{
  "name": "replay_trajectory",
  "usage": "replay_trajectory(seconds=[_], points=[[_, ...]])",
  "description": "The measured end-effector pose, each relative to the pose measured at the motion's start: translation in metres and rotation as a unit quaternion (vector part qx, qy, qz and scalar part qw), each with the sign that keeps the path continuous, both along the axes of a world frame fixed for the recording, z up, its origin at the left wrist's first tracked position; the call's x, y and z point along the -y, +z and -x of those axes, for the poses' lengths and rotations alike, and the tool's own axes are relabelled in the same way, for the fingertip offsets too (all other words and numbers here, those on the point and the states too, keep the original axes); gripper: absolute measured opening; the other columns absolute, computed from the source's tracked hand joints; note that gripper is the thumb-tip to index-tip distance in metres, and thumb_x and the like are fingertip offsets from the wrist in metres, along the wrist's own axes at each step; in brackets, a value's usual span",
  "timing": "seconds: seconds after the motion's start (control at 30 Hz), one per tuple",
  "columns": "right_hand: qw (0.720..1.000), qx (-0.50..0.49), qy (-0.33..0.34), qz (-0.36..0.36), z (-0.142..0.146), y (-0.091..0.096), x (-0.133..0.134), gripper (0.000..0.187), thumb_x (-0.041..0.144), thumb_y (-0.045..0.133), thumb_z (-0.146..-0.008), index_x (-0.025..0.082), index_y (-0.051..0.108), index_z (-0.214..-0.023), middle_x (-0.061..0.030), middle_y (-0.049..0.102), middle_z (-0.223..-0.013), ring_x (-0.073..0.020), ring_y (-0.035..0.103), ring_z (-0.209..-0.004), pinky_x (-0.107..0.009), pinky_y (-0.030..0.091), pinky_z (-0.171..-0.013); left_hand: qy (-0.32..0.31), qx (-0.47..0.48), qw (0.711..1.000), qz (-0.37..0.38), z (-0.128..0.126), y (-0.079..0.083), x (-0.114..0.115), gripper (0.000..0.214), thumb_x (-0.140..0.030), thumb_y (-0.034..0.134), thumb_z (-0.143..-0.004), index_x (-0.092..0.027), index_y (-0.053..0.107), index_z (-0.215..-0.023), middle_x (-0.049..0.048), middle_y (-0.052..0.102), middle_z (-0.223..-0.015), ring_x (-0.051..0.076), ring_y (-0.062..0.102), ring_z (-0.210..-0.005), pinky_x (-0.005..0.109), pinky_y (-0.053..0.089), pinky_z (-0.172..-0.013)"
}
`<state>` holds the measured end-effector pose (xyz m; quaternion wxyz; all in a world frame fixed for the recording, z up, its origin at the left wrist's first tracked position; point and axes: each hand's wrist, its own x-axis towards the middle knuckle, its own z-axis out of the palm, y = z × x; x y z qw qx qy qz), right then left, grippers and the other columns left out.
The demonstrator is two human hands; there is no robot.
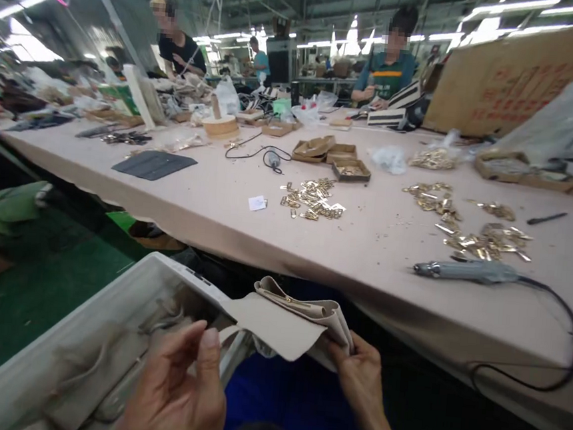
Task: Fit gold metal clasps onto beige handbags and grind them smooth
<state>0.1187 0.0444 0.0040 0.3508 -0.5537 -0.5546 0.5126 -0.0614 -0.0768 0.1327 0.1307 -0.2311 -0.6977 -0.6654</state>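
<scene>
My right hand (360,369) grips the right end of a beige handbag (344,324), fingers wrapped round its lower side. The bag's flap (281,325) hangs open toward me, and a zipper (289,299) shows along its top. My left hand (181,383) is raised left of the bag, its fingers loosely curled and the thumb apart from them. Close by its fingertips is a narrow beige strap (230,334) by the flap; I see no firm hold on it. Beneath the left hand, a white plastic bin (124,288) holds more beige pieces (76,384), partly hidden and blurred.
A cloth-covered table (216,215) stretches ahead. On it are gold metal fittings (315,197), small cardboard boxes (350,170), a corded electric screwdriver (462,270) and a dark flat panel (154,164). A large carton (519,81) stands at the back right. Several people are across the table.
</scene>
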Motion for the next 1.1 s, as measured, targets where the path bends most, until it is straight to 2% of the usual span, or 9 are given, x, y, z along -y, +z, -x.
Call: replay_trajectory(seconds=[0.13,0.23,0.4,0.53,0.7,0.83,0.9,0.97,1.1], points=[[0.997,0.037,-0.065,-0.035,-0.013,-0.004,0.017,0.033,0.043,0.071,-0.08,0.017,0.08,-0.098,-0.0003,0.071,-0.075,-0.0221,0.065,-0.07,-0.027,0.048,-0.061,-0.133,0.119,0.977,0.115,-0.023,-0.039,-0.004,0.04,-0.054,0.077,-0.081,-0.017,0.072,-0.096,0.0058,0.074,-0.082,0.019,0.07,-0.068,0.027,0.059,-0.064],[0.979,0.053,-0.11,-0.162,-0.012,-0.011,0.031,0.03,0.034,0.067,-0.086,0.018,0.079,-0.108,-0.004,0.077,-0.094,-0.0246,0.072,-0.082,-0.03,0.056,-0.071,-0.224,0.196,0.942,0.155,-0.037,-0.065,-0.019,0.061,-0.058,0.081,-0.074,-0.016,0.069,-0.117,0.0162,0.074,-0.117,0.031,0.073,-0.103,0.038,0.062,-0.085],[0.897,0.066,-0.067,-0.432,-0.01,-0.017,0.051,0.05,0.005,0.053,-0.084,0.023,0.073,-0.126,-0.0078,0.075,-0.121,-0.0269,0.07,-0.112,-0.042,0.059,-0.095,-0.183,0.258,0.935,0.157,-0.024,-0.087,-0.039,0.055,-0.043,0.077,-0.079,-0.015,0.067,-0.125,0.0165,0.073,-0.122,0.032,0.07,-0.113,0.044,0.056,-0.098],[0.861,0.123,0.017,-0.493,-0.021,-0.018,0.068,0.058,0.01,0.072,-0.081,0.023,0.066,-0.137,-0.0107,0.075,-0.121,-0.0302,0.074,-0.104,-0.041,0.065,-0.084,-0.231,0.259,0.923,0.165,0.012,-0.083,-0.036,0.041,-0.031,0.077,-0.071,-0.016,0.073,-0.109,0.0108,0.076,-0.108,0.027,0.072,-0.097,0.035,0.057,-0.084],[0.907,0.075,0.174,-0.377,-0.053,-0.008,0.075,0.052,0.037,0.083,-0.079,0.028,0.071,-0.129,-0.011,0.075,-0.119,-0.0261,0.077,-0.079,-0.034,0.067,-0.071,-0.372,0.37,0.844,0.111,0.063,-0.05,-0.032,0.042,-0.027,0.087,-0.058,-0.017,0.067,-0.094,0.0023,0.073,-0.083,0.016,0.064,-0.063,0.024,0.048,-0.057],[0.953,0.084,0.026,-0.289,-0.07,0.022,0.041,0.066,0.042,0.078,-0.085,0.026,0.058,-0.145,-0.0139,0.062,-0.141,-0.0313,0.07,-0.114,-0.046,0.059,-0.101,-0.518,0.416,0.736,0.131,0.078,-0.033,-0.04,0.04,-0.027,0.09,-0.054,-0.018,0.064,-0.082,0.0025,0.071,-0.075,0.016,0.062,-0.057,0.023,0.043,-0.051],[0.967,0.077,-0.006,-0.241,-0.072,0.036,0.02,0.089,0.048,0.083,-0.079,0.023,0.045,-0.155,-0.0159,0.054,-0.15,-0.0356,0.06,-0.13,-0.053,0.05,-0.111,-0.557,0.432,0.696,0.14,0.074,-0.037,-0.05,0.039,-0.027,0.09,-0.052,-0.018,0.062,-0.078,0.0022,0.07,-0.071,0.016,0.061,-0.054,0.023,0.042,-0.049],[0.988,0.027,0.049,-0.142,-0.069,0.044,0.004,0.096,0.05,0.083,-0.077,0.02,0.04,-0.157,-0.0178,0.059,-0.145,-0.0353,0.063,-0.125,-0.053,0.052,-0.107,-0.586,0.437,0.668,0.14,0.067,-0.048,-0.06,0.037,-0.026,0.09,-0.052,-0.019,0.061,-0.075,0.0013,0.068,-0.067,0.015,0.059,-0.051,0.022,0.041,-0.048],[0.979,-0.105,0.174,-0.008,-0.064,0.034,-0.006,0.063,0.049,0.076,-0.084,0.014,0.063,-0.134,-0.0156,0.072,-0.123,-0.0328,0.069,-0.11,-0.044,0.058,-0.094,-0.627,0.39,0.654,0.166,0.06,-0.075,-0.079,0.041,-0.029,0.087,-0.059,-0.019,0.07,-0.096,0.0043,0.074,-0.083,0.018,0.066,-0.062,0.026,0.051,-0.056]])
